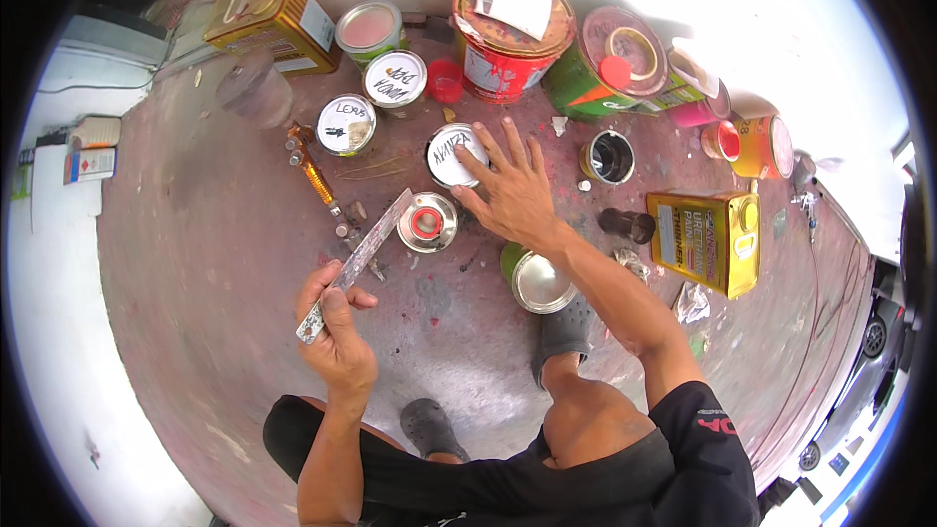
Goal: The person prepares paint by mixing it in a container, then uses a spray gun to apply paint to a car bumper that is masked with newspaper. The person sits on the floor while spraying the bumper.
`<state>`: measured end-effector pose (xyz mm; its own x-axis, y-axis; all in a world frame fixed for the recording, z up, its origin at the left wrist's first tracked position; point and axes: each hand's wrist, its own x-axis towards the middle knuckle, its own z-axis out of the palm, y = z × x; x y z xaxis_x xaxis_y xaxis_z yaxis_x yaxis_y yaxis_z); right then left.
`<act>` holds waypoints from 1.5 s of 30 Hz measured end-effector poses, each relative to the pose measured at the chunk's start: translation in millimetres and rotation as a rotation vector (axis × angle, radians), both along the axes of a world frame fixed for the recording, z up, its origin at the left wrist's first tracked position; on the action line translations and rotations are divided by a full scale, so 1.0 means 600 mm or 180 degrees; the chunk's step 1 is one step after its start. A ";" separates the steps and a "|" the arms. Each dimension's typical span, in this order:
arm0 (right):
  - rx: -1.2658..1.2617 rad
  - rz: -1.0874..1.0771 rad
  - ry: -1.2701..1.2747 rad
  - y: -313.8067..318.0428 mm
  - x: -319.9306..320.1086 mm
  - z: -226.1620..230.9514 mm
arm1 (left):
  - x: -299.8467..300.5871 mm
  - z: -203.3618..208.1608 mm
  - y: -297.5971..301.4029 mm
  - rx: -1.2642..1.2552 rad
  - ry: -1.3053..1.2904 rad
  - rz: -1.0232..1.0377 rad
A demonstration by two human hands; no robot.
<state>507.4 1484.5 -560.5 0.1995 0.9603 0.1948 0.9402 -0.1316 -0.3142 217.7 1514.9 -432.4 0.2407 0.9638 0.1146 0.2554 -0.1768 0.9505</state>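
My left hand (338, 332) is closed round the lower end of a flat, paint-spotted metal strip (369, 248), like a ruler or stirring stick, tilted up to the right. Its upper end reaches the edge of a small silver tin with a red ring in its lid (427, 222). With fingers spread, my right hand (512, 185) lies over the right side of a small can with a white, hand-lettered lid (451, 158). The fingertips seem to rest on that lid. Below my right wrist stands a green can with a plain silver lid (543, 283), partly behind my forearm.
Behind stand a large red bucket (503, 66), a big green can (590, 88) and several lidded cans. A gold thinner tin (705, 242) is at the right, another (278, 24) at the far left. An orange-handled spray gun (314, 181) and an open black-lined can (607, 156) flank my hands.
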 end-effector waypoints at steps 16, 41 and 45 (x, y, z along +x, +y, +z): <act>0.1373 -0.1117 0.1309 -0.294 0.047 0.116 | 0.160 0.002 -0.035 -0.0540 -0.0207 -0.1068; 0.0248 -0.2905 0.1364 -0.472 0.142 -0.022 | 0.591 -0.131 -0.210 0.1839 0.1470 -0.3775; 0.1020 -0.2715 0.1943 -0.419 0.160 -0.074 | 0.585 -0.126 -0.207 0.0980 0.1513 -0.3676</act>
